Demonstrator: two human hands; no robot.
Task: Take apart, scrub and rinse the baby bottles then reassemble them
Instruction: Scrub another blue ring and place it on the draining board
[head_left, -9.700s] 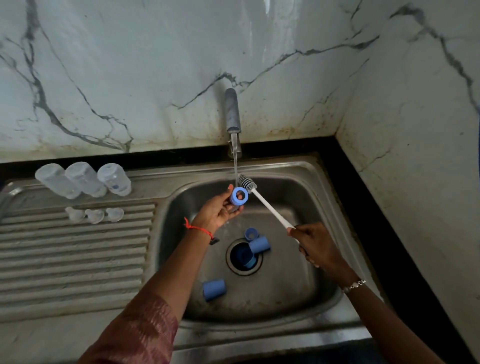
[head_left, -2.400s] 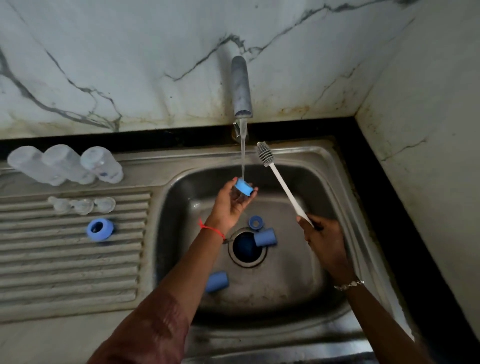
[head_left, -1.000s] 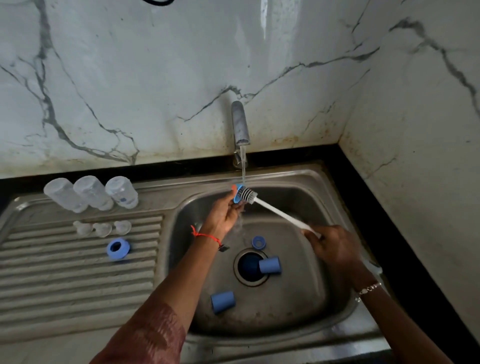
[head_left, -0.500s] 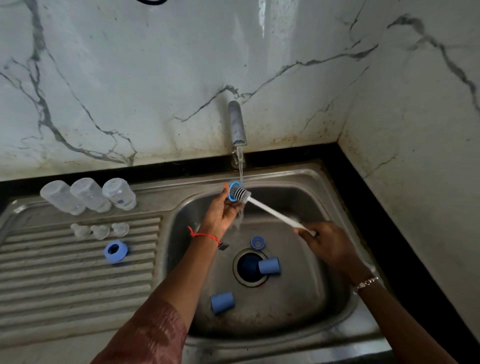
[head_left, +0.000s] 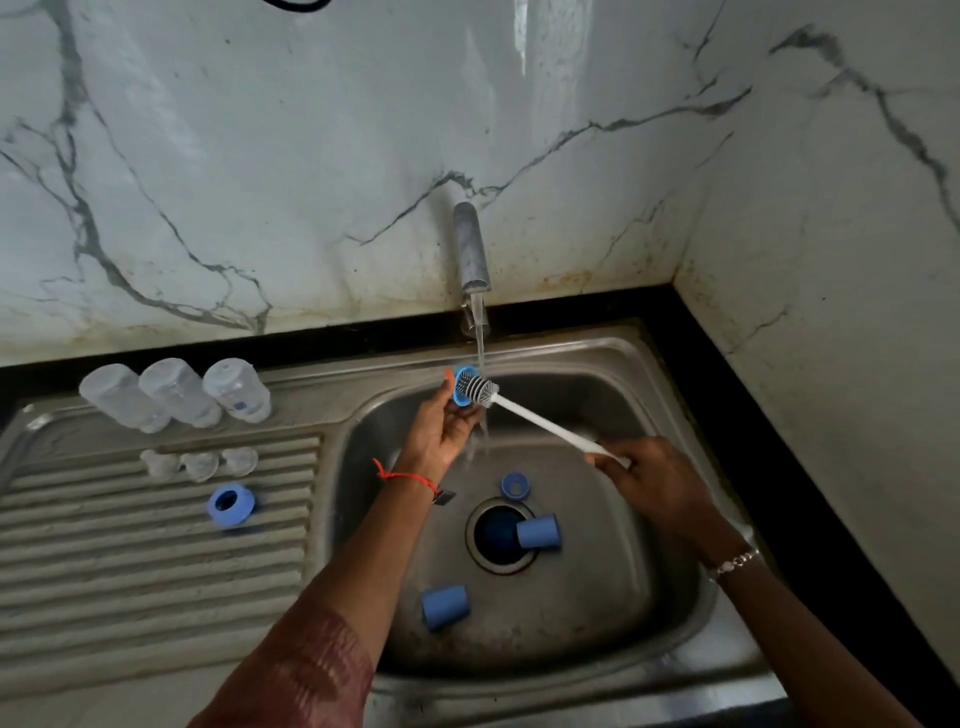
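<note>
The brush (head_left: 543, 423) has been swinging down from its raised tilt of a couple of seconds back, and its bristle head is now pushing into the blue ring (head_left: 462, 382) under the running water (head_left: 480, 353). At the upper left of the frame, three clear bottles (head_left: 179, 392) are sitting side by side on the drainboard (head_left: 130, 571). Three clear nipples (head_left: 200, 465) are sitting in a row just below them, and a spare blue ring (head_left: 231, 505) is resting on the ribs lower down. At centre, the left hand (head_left: 441, 431) is gripping the blue ring with curled fingers, holding it beneath the tap (head_left: 471, 249) with its opening facing right. The brush's long axis is running diagonally, bristles pointing up and left, handle trailing down and right. In the sink (head_left: 639, 415), a lower blue cap (head_left: 445, 607) is lying on its side at bottom centre. A small blue ring (head_left: 514, 486) is lying just above the drain, and another blue cap (head_left: 538, 531) is lying at the drain's right edge. Right of centre, the right hand (head_left: 654, 483) is clasping the handle's end.
</note>
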